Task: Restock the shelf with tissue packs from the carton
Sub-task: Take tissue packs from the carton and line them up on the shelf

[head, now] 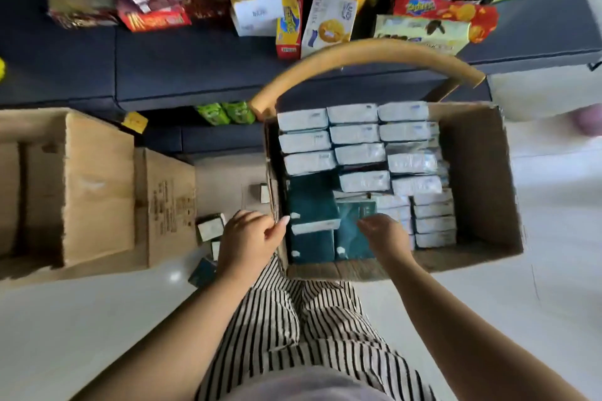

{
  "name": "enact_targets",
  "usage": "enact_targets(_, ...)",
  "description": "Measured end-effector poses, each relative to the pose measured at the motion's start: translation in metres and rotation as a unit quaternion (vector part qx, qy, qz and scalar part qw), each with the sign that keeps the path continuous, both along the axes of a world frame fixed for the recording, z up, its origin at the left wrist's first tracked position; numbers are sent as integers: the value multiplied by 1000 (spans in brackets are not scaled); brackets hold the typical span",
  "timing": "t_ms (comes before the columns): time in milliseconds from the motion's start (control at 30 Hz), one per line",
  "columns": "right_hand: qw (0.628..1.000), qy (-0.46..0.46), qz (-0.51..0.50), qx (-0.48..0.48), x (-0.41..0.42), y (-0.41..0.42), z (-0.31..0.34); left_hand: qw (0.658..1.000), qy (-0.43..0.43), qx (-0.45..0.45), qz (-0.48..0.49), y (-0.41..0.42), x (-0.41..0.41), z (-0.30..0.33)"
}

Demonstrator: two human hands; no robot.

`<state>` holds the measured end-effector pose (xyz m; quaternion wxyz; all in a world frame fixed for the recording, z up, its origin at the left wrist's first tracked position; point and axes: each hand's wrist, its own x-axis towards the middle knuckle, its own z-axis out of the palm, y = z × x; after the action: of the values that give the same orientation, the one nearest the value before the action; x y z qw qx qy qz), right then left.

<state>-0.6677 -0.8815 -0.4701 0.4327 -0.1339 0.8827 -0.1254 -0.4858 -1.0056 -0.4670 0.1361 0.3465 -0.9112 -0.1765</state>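
An open brown carton [475,172] sits in front of me, filled with tissue packs. Several white-edged packs [355,133] stand in rows at the back and right. Teal-faced packs [312,205] lie at the front left. My right hand [386,234] reaches into the carton, its fingers resting on a tilted teal pack [355,212]. My left hand [249,236] hovers at the carton's left wall, fingers loosely curled, thumb near the wall's edge, nothing in it. The dark shelf [182,65] runs across the top of the view.
Snack boxes [325,23] crowd the upper shelf board, and green packets [224,112] lie on a lower one. A curved wooden chair back [358,57] arches behind the carton. Two more cartons [97,185] stand on the left. A few small packs [210,226] lie on the floor between the cartons.
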Motion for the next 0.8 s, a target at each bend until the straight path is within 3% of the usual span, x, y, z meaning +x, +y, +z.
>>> enact_targets(200, 996, -38, -68, 49, -15, 24, -43, 998, -29, 54, 16, 16, 4, -30)
enact_targets(467, 976, -161, -128, 67, -17, 25, -66, 992, -57, 104, 40, 14, -2, -39)
enact_targets(600, 960, -203, -186, 39, -23, 32, -59, 990, -58, 115, 50, 16, -3, -28)
enact_targets(800, 965, -193, -175, -19, -37, 43, -13, 993, -7, 112, 31, 13, -15, 1)
